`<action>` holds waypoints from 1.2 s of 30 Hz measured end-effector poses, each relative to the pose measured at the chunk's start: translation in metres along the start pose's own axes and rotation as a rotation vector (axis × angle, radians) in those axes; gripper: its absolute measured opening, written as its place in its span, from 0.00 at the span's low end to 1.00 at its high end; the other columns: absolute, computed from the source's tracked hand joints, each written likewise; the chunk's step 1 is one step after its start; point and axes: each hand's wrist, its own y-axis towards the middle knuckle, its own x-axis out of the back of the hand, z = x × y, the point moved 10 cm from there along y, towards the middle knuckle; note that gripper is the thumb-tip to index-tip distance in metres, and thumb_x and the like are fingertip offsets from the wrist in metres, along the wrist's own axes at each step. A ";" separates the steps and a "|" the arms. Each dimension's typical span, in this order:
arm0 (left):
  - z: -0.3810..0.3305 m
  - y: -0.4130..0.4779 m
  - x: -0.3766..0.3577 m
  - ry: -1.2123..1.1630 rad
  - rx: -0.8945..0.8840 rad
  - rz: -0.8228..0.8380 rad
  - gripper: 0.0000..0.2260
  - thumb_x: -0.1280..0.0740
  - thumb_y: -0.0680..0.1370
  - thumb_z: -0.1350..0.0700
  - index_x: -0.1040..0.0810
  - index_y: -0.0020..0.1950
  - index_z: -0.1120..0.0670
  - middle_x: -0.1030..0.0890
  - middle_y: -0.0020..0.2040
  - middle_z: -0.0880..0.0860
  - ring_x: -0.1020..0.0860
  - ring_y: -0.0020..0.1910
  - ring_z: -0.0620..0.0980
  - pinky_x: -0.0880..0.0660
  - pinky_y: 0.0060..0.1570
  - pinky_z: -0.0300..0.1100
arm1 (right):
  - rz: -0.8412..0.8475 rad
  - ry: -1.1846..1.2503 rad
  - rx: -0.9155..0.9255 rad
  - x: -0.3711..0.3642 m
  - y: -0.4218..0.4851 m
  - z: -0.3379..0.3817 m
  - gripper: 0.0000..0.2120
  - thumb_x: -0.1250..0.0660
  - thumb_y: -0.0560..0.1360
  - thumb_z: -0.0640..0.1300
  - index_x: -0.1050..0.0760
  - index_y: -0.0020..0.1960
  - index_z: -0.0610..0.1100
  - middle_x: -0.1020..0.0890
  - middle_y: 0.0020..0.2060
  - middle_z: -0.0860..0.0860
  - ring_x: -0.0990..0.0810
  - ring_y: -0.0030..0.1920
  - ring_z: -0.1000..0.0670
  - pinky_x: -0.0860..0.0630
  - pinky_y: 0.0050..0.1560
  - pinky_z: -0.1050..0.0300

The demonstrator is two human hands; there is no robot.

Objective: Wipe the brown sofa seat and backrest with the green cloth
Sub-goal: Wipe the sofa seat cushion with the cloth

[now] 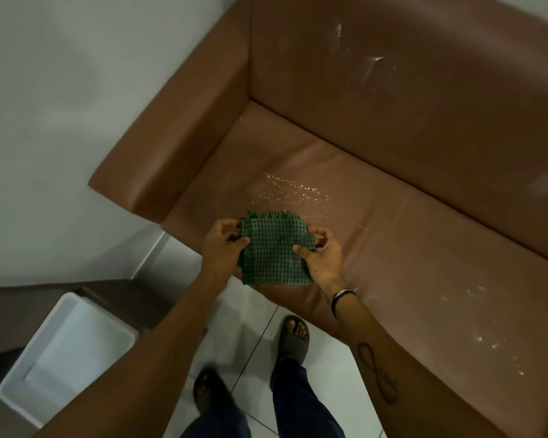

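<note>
A green checked cloth (274, 251) with a fringed far edge is held flat above the front edge of the brown sofa seat (393, 235). My left hand (223, 245) pinches its left side. Its right side is gripped by my right hand (321, 252), which wears a wristband. Small shiny droplets or specks lie on the seat just beyond the cloth, and more at the right. The brown backrest (408, 99) rises behind, with pale streaks near its top.
The sofa's left armrest (178, 128) stands against a white wall (60, 105). A white plastic bin (73, 352) sits at the lower left beside a brown ledge. My feet in dark sandals stand on the white tiled floor (253, 358).
</note>
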 end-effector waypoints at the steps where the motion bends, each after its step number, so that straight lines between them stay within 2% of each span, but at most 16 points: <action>1: -0.001 0.004 -0.002 0.013 -0.007 -0.001 0.16 0.27 0.82 0.69 0.23 0.65 0.52 0.17 0.59 0.50 0.17 0.57 0.49 0.17 0.62 0.50 | -0.002 -0.005 0.003 0.000 0.004 0.000 0.22 0.22 0.77 0.31 0.25 0.65 0.47 0.14 0.52 0.51 0.12 0.52 0.48 0.13 0.61 0.43; 2: 0.000 0.009 -0.005 0.031 -0.015 -0.001 0.16 0.27 0.82 0.68 0.23 0.65 0.52 0.17 0.59 0.50 0.17 0.57 0.48 0.17 0.62 0.49 | -0.004 -0.010 0.006 -0.001 0.008 0.000 0.22 0.22 0.78 0.31 0.25 0.64 0.48 0.14 0.50 0.54 0.12 0.51 0.51 0.12 0.61 0.45; 4: 0.003 0.022 -0.008 0.060 -0.018 -0.002 0.16 0.27 0.82 0.68 0.24 0.65 0.51 0.17 0.56 0.47 0.18 0.53 0.45 0.17 0.59 0.46 | -0.012 -0.021 0.000 -0.004 0.016 -0.002 0.21 0.23 0.78 0.31 0.25 0.65 0.47 0.14 0.50 0.54 0.12 0.53 0.49 0.12 0.60 0.47; 8: 0.006 0.062 -0.014 0.128 -0.030 0.030 0.17 0.26 0.82 0.67 0.23 0.64 0.50 0.18 0.52 0.44 0.18 0.50 0.42 0.18 0.52 0.39 | -0.015 -0.050 0.003 -0.016 0.039 -0.003 0.21 0.25 0.81 0.32 0.24 0.72 0.42 0.13 0.58 0.49 0.12 0.59 0.46 0.13 0.64 0.42; 11: -0.005 0.099 -0.018 0.220 -0.089 0.049 0.18 0.26 0.81 0.68 0.22 0.69 0.55 0.18 0.51 0.45 0.20 0.49 0.39 0.19 0.52 0.38 | -0.038 -0.080 0.028 -0.025 0.062 0.003 0.21 0.27 0.82 0.34 0.25 0.73 0.44 0.15 0.62 0.48 0.13 0.61 0.46 0.14 0.66 0.41; 13: -0.015 0.121 -0.021 0.278 -0.154 0.072 0.19 0.26 0.82 0.69 0.22 0.71 0.59 0.17 0.51 0.47 0.19 0.48 0.40 0.16 0.58 0.44 | -0.103 -0.154 0.054 -0.028 0.076 0.002 0.21 0.28 0.84 0.35 0.26 0.75 0.45 0.18 0.67 0.47 0.16 0.66 0.45 0.16 0.69 0.40; 14: -0.021 0.131 -0.023 0.319 -0.193 0.091 0.20 0.27 0.82 0.69 0.23 0.73 0.59 0.16 0.53 0.50 0.17 0.50 0.44 0.16 0.62 0.50 | -0.156 -0.234 0.095 -0.028 0.081 0.002 0.22 0.29 0.84 0.35 0.27 0.77 0.44 0.22 0.71 0.45 0.19 0.69 0.43 0.19 0.73 0.39; 16: -0.032 0.153 -0.017 0.505 -0.335 0.081 0.22 0.29 0.85 0.65 0.24 0.79 0.59 0.14 0.64 0.56 0.15 0.61 0.55 0.19 0.69 0.57 | -0.289 -0.506 0.225 -0.035 0.088 0.008 0.28 0.30 0.83 0.37 0.31 0.82 0.40 0.30 0.79 0.40 0.27 0.78 0.37 0.27 0.81 0.37; 17: -0.039 0.166 -0.011 0.658 -0.456 0.045 0.22 0.30 0.86 0.61 0.25 0.81 0.59 0.17 0.72 0.58 0.17 0.69 0.58 0.21 0.73 0.57 | -0.336 -0.668 0.307 -0.045 0.093 0.012 0.31 0.29 0.83 0.39 0.33 0.84 0.39 0.34 0.82 0.37 0.31 0.82 0.34 0.30 0.83 0.36; 19: -0.043 0.190 -0.005 0.995 -0.708 0.008 0.26 0.33 0.89 0.52 0.30 0.86 0.60 0.27 0.84 0.60 0.27 0.83 0.60 0.30 0.82 0.54 | -0.281 -0.930 0.468 -0.081 0.108 0.010 0.35 0.30 0.84 0.48 0.37 0.87 0.39 0.39 0.87 0.35 0.39 0.87 0.31 0.38 0.86 0.33; 21: -0.023 0.221 -0.008 1.284 -0.827 0.068 0.31 0.42 0.90 0.44 0.40 0.91 0.57 0.41 0.91 0.58 0.42 0.91 0.58 0.43 0.89 0.54 | -0.153 -1.150 0.492 -0.118 0.130 -0.013 0.36 0.40 0.89 0.58 0.45 0.90 0.42 0.48 0.90 0.38 0.50 0.90 0.34 0.47 0.89 0.32; 22: -0.011 0.234 -0.009 1.364 -0.866 0.088 0.33 0.47 0.90 0.41 0.44 0.92 0.56 0.45 0.92 0.57 0.46 0.92 0.58 0.46 0.90 0.55 | -0.139 -1.216 0.469 -0.127 0.140 -0.025 0.37 0.47 0.90 0.62 0.50 0.91 0.44 0.52 0.90 0.40 0.55 0.90 0.36 0.49 0.89 0.33; 24: 0.005 0.248 -0.009 1.357 -0.977 0.033 0.34 0.49 0.89 0.40 0.44 0.92 0.55 0.46 0.92 0.58 0.46 0.91 0.59 0.45 0.90 0.58 | -0.230 -1.236 0.478 -0.132 0.152 -0.036 0.38 0.56 0.89 0.66 0.52 0.91 0.45 0.53 0.90 0.42 0.55 0.91 0.38 0.51 0.90 0.34; 26: 0.013 0.254 -0.010 1.305 -1.067 -0.041 0.33 0.47 0.89 0.41 0.42 0.91 0.55 0.44 0.92 0.58 0.44 0.91 0.60 0.43 0.89 0.59 | -0.335 -1.227 0.524 -0.133 0.157 -0.039 0.40 0.58 0.88 0.68 0.50 0.91 0.44 0.49 0.90 0.42 0.52 0.91 0.38 0.51 0.90 0.35; 31: 0.014 0.250 -0.006 1.270 -1.089 -0.088 0.33 0.46 0.89 0.43 0.41 0.91 0.57 0.44 0.92 0.58 0.45 0.91 0.59 0.43 0.89 0.59 | -0.412 -1.216 0.391 -0.139 0.171 -0.031 0.40 0.57 0.88 0.70 0.52 0.91 0.46 0.50 0.90 0.41 0.51 0.90 0.37 0.48 0.89 0.32; 36: 0.008 0.249 -0.007 1.269 -1.115 -0.118 0.31 0.46 0.89 0.44 0.39 0.90 0.58 0.42 0.91 0.59 0.43 0.91 0.60 0.41 0.88 0.60 | -0.446 -1.144 0.332 -0.157 0.230 0.025 0.36 0.55 0.88 0.68 0.58 0.91 0.54 0.55 0.91 0.42 0.56 0.90 0.32 0.54 0.87 0.26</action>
